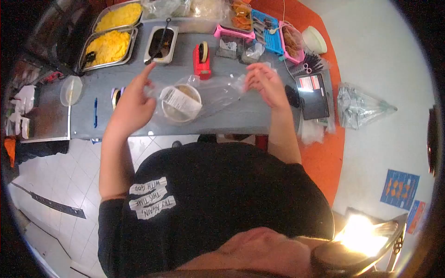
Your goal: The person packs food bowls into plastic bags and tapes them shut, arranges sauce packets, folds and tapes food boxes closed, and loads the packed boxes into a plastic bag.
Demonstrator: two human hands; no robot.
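Note:
A round tub [174,112] with a white printed label [181,101] on top sits inside a clear plastic bag [218,95] on the grey table. At the bag's left side, my left hand [133,104] has its index finger stretched out and its thumb apart, with nothing visible held. The bag's loose end reaches right to my right hand [266,85], whose bent fingers appear to pinch its edge. A red tape dispenser [202,67] stands just beyond the bag.
Trays of yellow food [109,47] and a metal container [162,44] with a dark utensil line the far left. Baskets [269,30] stand at the far right. A tablet [314,96] lies right of my right hand; a blue pen [95,112] and clear bowl [71,91] are left.

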